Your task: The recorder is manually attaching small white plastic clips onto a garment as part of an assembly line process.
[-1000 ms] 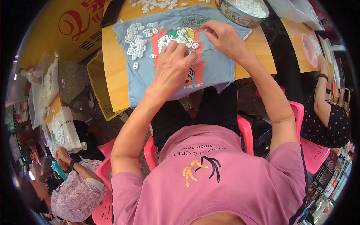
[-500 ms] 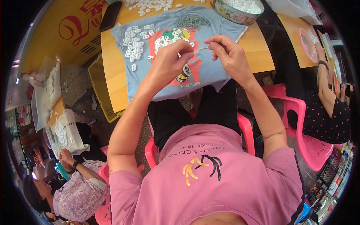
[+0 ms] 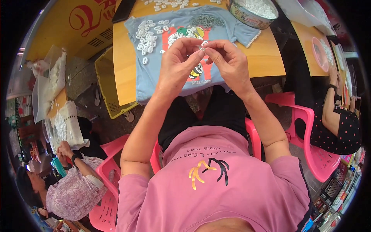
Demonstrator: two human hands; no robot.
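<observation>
My left hand (image 3: 177, 63) and my right hand (image 3: 229, 63) meet above a grey-blue T-shirt (image 3: 148, 79) spread on the table, both closed in a pinch. A small white plastic piece (image 3: 201, 48) shows between the fingertips, mostly covered by my left fingers. The thin metal piece in my right fingertips is now largely hidden. Just beyond my hands is a heap of white oval pieces (image 3: 178, 35) with holes, and more white ovals (image 3: 147, 40) lie to the left. A pile of thin dark metal pieces (image 3: 206, 20) rests on the shirt's far part.
A round tin (image 3: 250, 21) of white pieces stands at the far right of the wooden table (image 3: 266, 58). A dark phone-like slab (image 3: 123, 11) lies far left, above a yellow crate (image 3: 106, 81). Co-workers sit left and right, near pink chairs (image 3: 309, 127).
My hands have come together, fingertips now touching, where they were apart. The thin metal piece, visible before in my right fingers, is now mostly covered. The whole view has shifted slightly.
</observation>
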